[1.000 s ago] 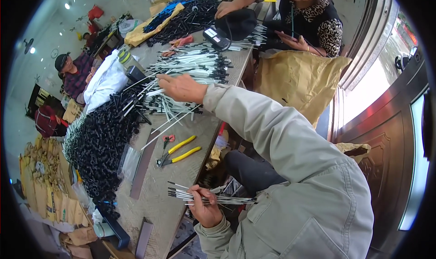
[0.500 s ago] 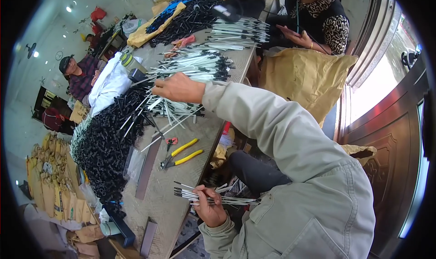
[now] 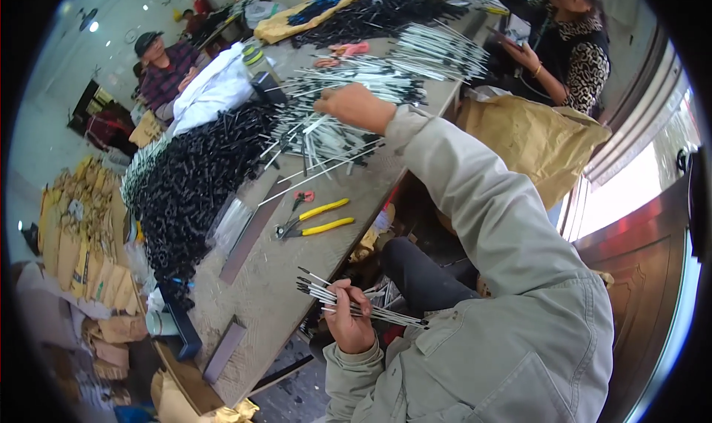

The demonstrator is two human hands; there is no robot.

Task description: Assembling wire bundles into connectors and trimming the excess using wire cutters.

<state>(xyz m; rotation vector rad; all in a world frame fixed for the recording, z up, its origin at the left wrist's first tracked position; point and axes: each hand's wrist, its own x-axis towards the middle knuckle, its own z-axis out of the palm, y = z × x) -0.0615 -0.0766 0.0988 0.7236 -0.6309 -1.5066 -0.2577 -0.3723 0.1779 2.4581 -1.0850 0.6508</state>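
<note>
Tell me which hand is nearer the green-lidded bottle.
Right: the right hand is over the white rods, right of the bottle; the left hand is much lower in the picture.

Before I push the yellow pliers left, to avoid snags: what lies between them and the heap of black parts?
In the head view, a flat dark strip and clear plastic lie between the pliers and the heap.

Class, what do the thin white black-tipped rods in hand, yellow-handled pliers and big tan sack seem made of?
Rods: perhaps smooth plastic or coated metal; straight, faintly shiny. Pliers: probably metal, dull dark head; plastic or rubber handle covers, evenly yellow. Sack: likely paper; stiff creases.
</note>
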